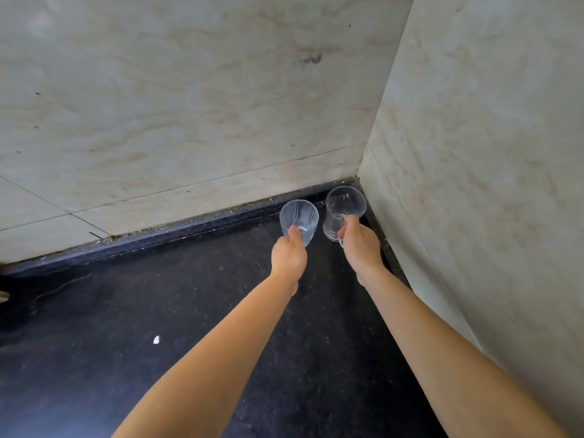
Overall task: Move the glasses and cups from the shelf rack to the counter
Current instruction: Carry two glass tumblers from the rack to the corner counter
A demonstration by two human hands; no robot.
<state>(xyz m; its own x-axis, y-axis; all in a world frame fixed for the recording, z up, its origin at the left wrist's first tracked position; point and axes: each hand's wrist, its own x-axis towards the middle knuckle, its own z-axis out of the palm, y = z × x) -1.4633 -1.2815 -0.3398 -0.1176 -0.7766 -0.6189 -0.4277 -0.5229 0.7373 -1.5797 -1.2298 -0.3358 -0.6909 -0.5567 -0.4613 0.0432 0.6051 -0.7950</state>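
Observation:
Both my arms reach toward the far right corner of a black stone counter [196, 311]. My left hand [289, 254] grips a clear ribbed glass [299, 216] by its near rim, thumb inside, close to the back wall. My right hand [361, 245] holds a clear smooth glass [345, 203] by its near side, right in the corner. Each glass is upright with its mouth toward me. Whether their bases touch the counter I cannot tell. No shelf rack is in view.
Pale marble-look walls close the counter at the back [189, 105] and on the right [489, 153], meeting just behind the smooth glass. A small white speck [156, 339] lies on the counter to the left of my arms.

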